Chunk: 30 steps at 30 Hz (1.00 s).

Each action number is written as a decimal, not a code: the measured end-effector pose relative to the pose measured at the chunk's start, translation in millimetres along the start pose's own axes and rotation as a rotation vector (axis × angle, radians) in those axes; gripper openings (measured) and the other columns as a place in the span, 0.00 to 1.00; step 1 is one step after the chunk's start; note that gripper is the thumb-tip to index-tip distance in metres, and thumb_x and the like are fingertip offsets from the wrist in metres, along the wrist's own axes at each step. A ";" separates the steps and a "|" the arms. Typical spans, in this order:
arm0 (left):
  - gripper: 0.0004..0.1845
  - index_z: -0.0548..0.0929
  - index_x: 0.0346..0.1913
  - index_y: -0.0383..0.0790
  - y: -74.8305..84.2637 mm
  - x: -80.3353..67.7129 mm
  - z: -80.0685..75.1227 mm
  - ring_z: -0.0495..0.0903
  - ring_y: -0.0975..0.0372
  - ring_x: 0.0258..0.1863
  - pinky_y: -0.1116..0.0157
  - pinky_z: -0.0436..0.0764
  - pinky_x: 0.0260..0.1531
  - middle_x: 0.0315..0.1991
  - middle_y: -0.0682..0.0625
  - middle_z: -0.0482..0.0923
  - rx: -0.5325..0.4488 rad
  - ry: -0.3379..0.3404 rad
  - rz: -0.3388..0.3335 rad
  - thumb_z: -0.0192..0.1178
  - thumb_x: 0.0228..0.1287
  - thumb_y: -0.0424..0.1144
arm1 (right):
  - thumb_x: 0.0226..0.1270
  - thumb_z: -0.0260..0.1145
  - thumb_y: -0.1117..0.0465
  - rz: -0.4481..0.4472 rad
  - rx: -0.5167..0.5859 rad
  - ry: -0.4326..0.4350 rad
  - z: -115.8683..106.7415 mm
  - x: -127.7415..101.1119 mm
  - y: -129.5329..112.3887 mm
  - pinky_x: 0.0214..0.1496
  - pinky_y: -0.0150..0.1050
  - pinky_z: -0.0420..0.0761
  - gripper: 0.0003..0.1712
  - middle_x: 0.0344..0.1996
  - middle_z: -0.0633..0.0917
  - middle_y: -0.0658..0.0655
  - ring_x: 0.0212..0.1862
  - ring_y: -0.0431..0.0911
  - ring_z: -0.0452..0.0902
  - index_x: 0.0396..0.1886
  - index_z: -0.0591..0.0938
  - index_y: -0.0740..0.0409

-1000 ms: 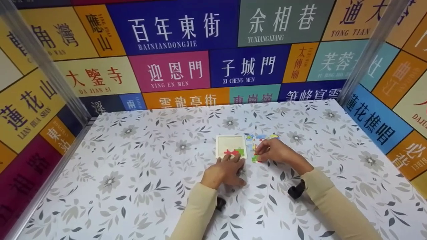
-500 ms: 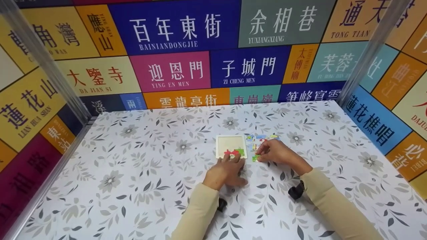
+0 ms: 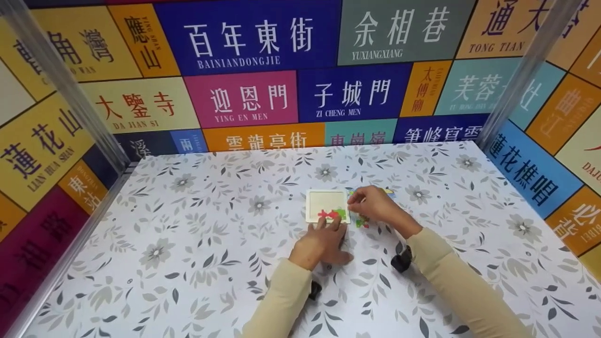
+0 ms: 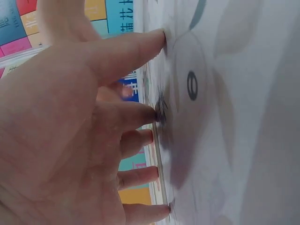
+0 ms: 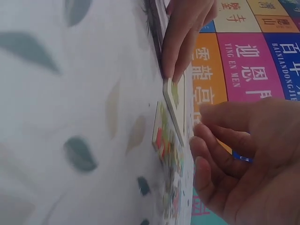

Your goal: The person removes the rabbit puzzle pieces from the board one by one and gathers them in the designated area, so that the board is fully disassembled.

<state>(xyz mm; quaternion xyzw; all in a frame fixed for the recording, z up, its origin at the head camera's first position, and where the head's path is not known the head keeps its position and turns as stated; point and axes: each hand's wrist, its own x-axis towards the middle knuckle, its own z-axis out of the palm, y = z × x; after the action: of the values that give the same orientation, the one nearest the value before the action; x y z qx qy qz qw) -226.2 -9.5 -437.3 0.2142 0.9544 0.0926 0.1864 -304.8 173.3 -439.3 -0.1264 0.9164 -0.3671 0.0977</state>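
Observation:
A square white puzzle tray (image 3: 308,206) lies on the table in the head view. Inside it, along the near side, sit a red puzzle piece (image 3: 327,214) and a green puzzle piece (image 3: 341,214). My left hand (image 3: 321,245) rests its spread fingertips on the tray's near edge; the left wrist view shows these fingers (image 4: 138,177) fairly straight. At the tray's right edge hovers my right hand (image 3: 375,205), thumb and fingertips close together. No piece shows between them in the right wrist view, though the pinch is partly hidden.
Loose colourful puzzle pieces (image 5: 168,152) lie flat beside the tray's right side, partly covered by the right hand in the head view. The tablecloth (image 3: 188,263) has a leaf and flower print. Sign-covered walls (image 3: 244,98) stand behind and at both sides.
My right hand has moved left and slightly away from me, from over the loose pieces to the tray's right edge. The left hand stays on the tray's near edge.

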 end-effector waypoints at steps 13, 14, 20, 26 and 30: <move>0.44 0.58 0.79 0.48 1.0 -1.4 0.6 0.48 0.49 0.81 0.42 0.55 0.77 0.82 0.51 0.51 0.022 -0.001 -0.002 0.60 0.66 0.59 | 0.66 0.70 0.61 -0.093 0.034 -0.116 20.6 33.0 -16.3 0.50 0.41 0.80 0.12 0.44 0.88 0.63 0.45 0.48 0.83 0.46 0.86 0.64; 0.43 0.58 0.79 0.49 1.2 -1.6 0.5 0.47 0.49 0.81 0.42 0.54 0.77 0.82 0.51 0.51 0.025 -0.002 -0.006 0.60 0.66 0.60 | 0.67 0.70 0.61 -0.098 0.029 -0.135 21.3 34.6 -15.5 0.50 0.41 0.80 0.13 0.44 0.88 0.63 0.45 0.48 0.83 0.46 0.86 0.64; 0.44 0.59 0.79 0.50 5.6 -3.4 1.6 0.50 0.48 0.81 0.40 0.55 0.76 0.81 0.52 0.53 0.043 0.029 -0.044 0.60 0.65 0.62 | 0.64 0.72 0.61 -0.047 0.010 -0.206 18.9 40.3 -14.3 0.48 0.36 0.77 0.14 0.43 0.88 0.60 0.42 0.44 0.79 0.48 0.87 0.61; 0.44 0.61 0.78 0.50 6.1 -4.9 3.7 0.52 0.47 0.80 0.39 0.55 0.75 0.81 0.53 0.54 0.062 0.065 -0.058 0.59 0.64 0.64 | 0.62 0.74 0.61 -0.037 0.011 -0.220 18.7 43.3 -12.4 0.47 0.36 0.76 0.13 0.41 0.87 0.57 0.41 0.44 0.77 0.46 0.87 0.60; 0.43 0.61 0.78 0.50 2.2 -5.1 6.0 0.52 0.46 0.80 0.39 0.55 0.75 0.81 0.52 0.54 0.065 0.070 -0.030 0.58 0.65 0.65 | 0.62 0.74 0.59 -0.002 0.000 -0.211 19.7 43.5 -10.4 0.48 0.36 0.75 0.12 0.40 0.87 0.54 0.41 0.43 0.77 0.45 0.87 0.56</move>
<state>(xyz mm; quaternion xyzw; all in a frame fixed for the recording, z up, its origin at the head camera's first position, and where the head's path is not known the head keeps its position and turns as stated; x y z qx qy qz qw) -218.8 -9.2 -440.6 0.2025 0.9659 0.0664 0.1471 -339.1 140.1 -449.8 -0.1653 0.9009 -0.3516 0.1935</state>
